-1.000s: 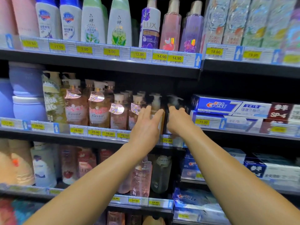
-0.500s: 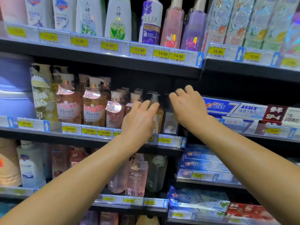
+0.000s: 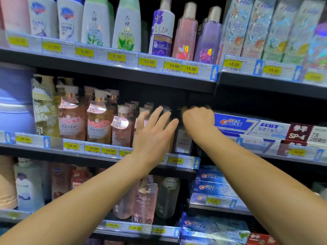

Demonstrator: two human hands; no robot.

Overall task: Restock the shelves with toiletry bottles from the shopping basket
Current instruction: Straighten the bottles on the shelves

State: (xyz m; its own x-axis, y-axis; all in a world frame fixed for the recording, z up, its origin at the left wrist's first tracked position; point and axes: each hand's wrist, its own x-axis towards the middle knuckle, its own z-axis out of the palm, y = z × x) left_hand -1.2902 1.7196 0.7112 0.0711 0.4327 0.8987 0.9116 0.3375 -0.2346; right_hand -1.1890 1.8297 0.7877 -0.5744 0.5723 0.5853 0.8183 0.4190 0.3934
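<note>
- Bottle [image 3: 183, 140] stands upright, long axis vertical, on the middle shelf [image 3: 99, 153], just above the 10.00 tag [image 3: 176, 160]; its top is hidden behind the right hand [image 3: 198, 120], its dark label barely legible.
- Right hand's fingers curl over the bottle's top; whether they grip it, I cannot tell.
- Left hand [image 3: 153, 134], fingers straight and spread, lies just left of the bottle, covering smaller pump bottles [image 3: 123, 126].
- Crest box [image 3: 247, 125] lies right of the bottle.
</note>
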